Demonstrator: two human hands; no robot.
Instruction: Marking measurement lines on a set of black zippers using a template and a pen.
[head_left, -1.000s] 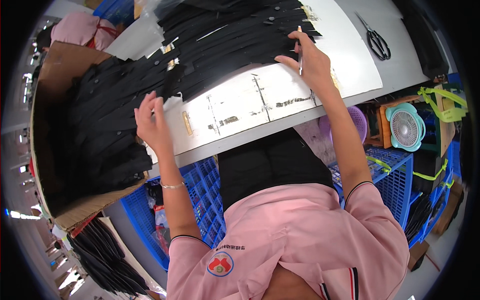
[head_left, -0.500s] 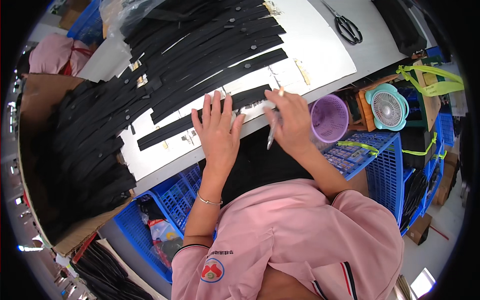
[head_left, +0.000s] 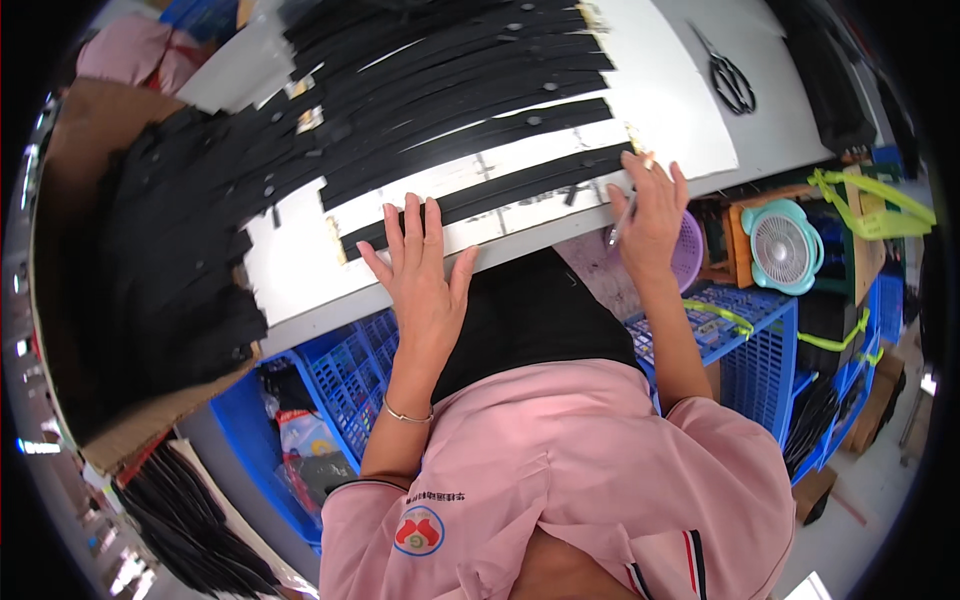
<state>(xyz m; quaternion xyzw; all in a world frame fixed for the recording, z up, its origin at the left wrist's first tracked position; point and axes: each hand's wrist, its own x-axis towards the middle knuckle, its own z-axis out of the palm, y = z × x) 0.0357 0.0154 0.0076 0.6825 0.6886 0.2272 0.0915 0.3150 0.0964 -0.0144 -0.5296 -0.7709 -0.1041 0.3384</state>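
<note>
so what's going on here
A person has both hands at one black strip on a white board. The left hand lies over its left part; the right hand, holding a slim pen-like tool, is at its right end. More black strips lie beyond it.

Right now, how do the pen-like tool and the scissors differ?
The pen-like tool is held in the right grip; the scissors lie on the grey tabletop, untouched. The pen-like tool is one slender, pale silvery shaft; the scissors are black-handled with two loops. Both are on the person's right side.
</note>
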